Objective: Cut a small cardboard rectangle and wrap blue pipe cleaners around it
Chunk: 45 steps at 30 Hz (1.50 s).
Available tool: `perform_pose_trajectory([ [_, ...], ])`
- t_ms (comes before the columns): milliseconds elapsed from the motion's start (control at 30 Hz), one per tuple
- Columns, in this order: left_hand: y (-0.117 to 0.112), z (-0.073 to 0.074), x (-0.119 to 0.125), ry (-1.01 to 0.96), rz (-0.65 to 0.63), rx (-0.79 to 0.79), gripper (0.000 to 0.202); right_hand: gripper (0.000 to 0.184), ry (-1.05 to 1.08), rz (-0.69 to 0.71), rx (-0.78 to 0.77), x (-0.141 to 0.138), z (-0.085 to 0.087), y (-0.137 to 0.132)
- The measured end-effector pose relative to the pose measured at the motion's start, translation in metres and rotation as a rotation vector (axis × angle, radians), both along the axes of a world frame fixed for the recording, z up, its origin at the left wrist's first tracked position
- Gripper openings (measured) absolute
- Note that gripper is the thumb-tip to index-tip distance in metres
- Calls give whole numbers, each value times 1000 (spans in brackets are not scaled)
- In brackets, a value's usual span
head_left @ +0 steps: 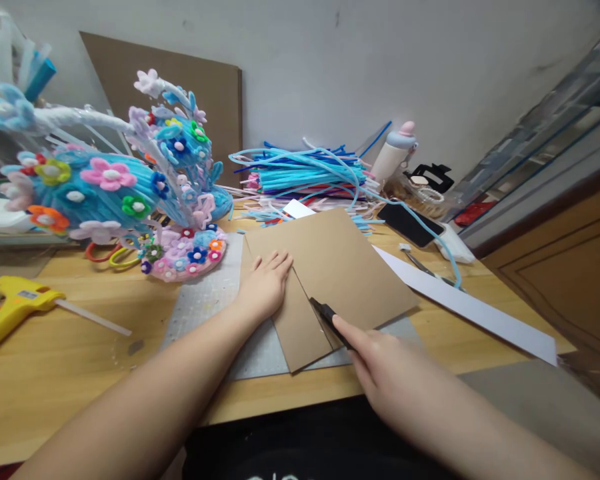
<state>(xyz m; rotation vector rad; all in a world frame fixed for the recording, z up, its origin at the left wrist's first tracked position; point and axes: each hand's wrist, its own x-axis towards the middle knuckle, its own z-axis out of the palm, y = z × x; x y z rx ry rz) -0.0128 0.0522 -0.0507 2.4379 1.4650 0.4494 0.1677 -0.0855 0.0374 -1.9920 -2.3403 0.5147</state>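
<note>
A brown cardboard sheet (340, 260) lies on a grey cutting mat (205, 300) at the middle of the wooden table. My left hand (266, 285) lies flat on the sheet's left strip, fingers stretched out, pressing it down. My right hand (380, 363) is closed round a black utility knife (329, 318). The blade's tip touches the cardboard along a cut line that runs from the sheet's near edge toward the far side.
A blue pipe-cleaner craft with flowers (105, 187) stands at the left. A yellow glue gun (15, 307) lies at the near left. A pile of blue pipe cleaners (305, 173), a bottle (395, 153), a phone (410, 223) and a white strip (470, 307) lie behind and to the right.
</note>
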Motion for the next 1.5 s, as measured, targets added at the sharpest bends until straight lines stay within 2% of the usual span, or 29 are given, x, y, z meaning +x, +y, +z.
perform_pose_trajectory([
  [300, 0, 1, 0, -12, 3, -11, 44, 49, 73, -10, -5, 11, -2, -18],
  [433, 0, 1, 0, -7, 5, -14, 44, 49, 89, -7, -60, 21, -4, -29],
  [567, -1, 2, 0, 9, 4, -4, 45, 49, 83, -24, -72, 28, 3, -35],
  [667, -1, 2, 0, 21, 2, 11, 45, 48, 118, -43, 8, 26, 15, -29],
  [767, -2, 2, -1, 31, 0, 27, 45, 47, 140, -65, 87, 18, 21, -11],
  [900, -2, 1, -2, 42, -1, 38, 45, 47, 139, -33, 40, 4, 11, 14],
  [1000, -1, 0, -2, 52, -4, 42, 45, 47, 129, -30, 27, -1, -1, 23],
  [1133, -1, 1, -2, 68, -1, 40, 45, 47, 139, -29, 14, 0, -9, 22],
  [1367, -1, 2, -1, 93, 8, 40, 45, 47, 87, -39, -73, 0, 1, 14],
  [1500, -1, 1, 0, 102, 14, 39, 45, 47, 69, -25, -70, 3, 3, 5],
])
